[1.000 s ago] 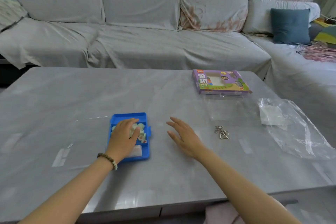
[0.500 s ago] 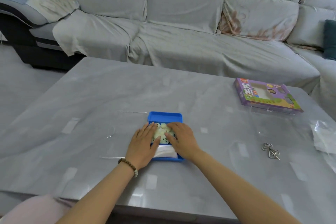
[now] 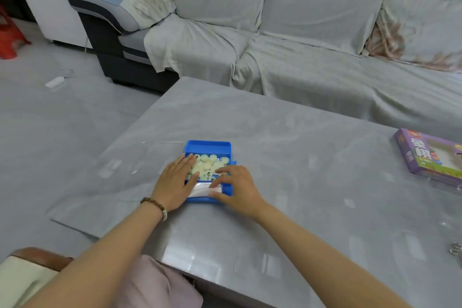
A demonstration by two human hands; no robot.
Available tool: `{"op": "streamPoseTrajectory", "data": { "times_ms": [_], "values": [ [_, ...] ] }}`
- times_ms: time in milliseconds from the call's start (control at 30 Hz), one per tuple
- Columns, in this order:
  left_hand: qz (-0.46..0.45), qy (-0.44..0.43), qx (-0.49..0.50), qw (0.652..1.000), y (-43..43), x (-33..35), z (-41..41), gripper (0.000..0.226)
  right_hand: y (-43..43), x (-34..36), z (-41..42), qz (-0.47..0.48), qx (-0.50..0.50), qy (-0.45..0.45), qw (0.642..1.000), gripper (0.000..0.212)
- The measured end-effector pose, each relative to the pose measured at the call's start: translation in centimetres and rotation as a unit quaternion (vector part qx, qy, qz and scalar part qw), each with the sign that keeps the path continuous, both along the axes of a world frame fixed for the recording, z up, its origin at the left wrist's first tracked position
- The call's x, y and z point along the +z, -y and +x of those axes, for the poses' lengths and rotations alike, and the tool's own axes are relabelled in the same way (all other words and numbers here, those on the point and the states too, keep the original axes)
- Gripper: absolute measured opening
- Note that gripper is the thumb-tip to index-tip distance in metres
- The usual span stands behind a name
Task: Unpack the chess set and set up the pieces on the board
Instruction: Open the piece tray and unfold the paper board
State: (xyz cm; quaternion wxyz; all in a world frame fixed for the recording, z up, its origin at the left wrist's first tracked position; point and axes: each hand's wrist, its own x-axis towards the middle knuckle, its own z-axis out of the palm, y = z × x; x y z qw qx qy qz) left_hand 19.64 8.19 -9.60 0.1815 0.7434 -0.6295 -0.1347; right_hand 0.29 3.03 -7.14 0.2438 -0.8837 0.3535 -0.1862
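A blue plastic tray (image 3: 208, 145) sits on the grey table (image 3: 300, 147), holding several cream round chess pieces (image 3: 207, 166) and a folded white sheet (image 3: 202, 189) at its near end. My left hand (image 3: 175, 181) lies flat on the tray's left side, fingers straight and touching the pieces. My right hand (image 3: 236, 186) rests over the tray's right near corner, fingers spread on the pieces and the white sheet. Whether the right thumb pinches the sheet is hidden.
A purple chess set box (image 3: 430, 155) lies at the table's right edge. Small metal rings (image 3: 456, 251) show at the far right. A clear lid outline (image 3: 150, 157) lies left of the tray. A covered grey sofa (image 3: 300, 32) stands behind the table.
My right hand came in from the open table onto the tray beside my left hand. The view has swung left, so the box and rings now sit at the right edge.
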Motion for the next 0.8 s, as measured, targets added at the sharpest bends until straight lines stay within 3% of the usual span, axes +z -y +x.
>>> {"op": "streamPoseTrajectory", "data": {
  "times_ms": [100, 167, 267, 367, 500, 600, 800],
  "values": [
    [-0.005, -0.032, 0.006, 0.999, 0.7, 0.3, 0.4, 0.053, 0.1, -0.1, 1.2, 0.007, -0.013, -0.007, 1.000, 0.020],
    [-0.047, -0.158, 0.028, 0.986, 0.8, 1.3, 0.3, 0.049, 0.3, 0.3, 1.4, 0.059, -0.035, 0.026, 0.997, 0.013],
    [-0.117, -0.343, 0.045, 0.931, 0.4, 3.9, -0.5, 0.036, 0.5, 2.8, 0.7, 0.193, -0.087, 0.142, 0.967, 0.018],
    [-0.104, -0.445, 0.017, 0.889, 0.0, 6.3, -2.7, 0.027, 1.2, 5.6, -0.8, 0.233, -0.105, 0.225, 0.940, 0.018],
    [-0.121, -0.475, 0.029, 0.871, 0.3, 8.6, -5.7, 0.018, 1.3, 7.8, -3.3, 0.227, -0.106, 0.239, 0.938, 0.019],
    [-0.116, -0.494, 0.061, 0.859, 0.4, 9.6, -7.6, 0.028, 1.0, 8.7, -5.5, 0.186, -0.118, 0.229, 0.948, 0.018],
    [-0.091, -0.444, 0.109, 0.885, 0.9, 11.3, -12.0, 0.049, -0.1, 10.5, -9.5, 0.104, -0.131, 0.255, 0.952, 0.017]
  ]
}}
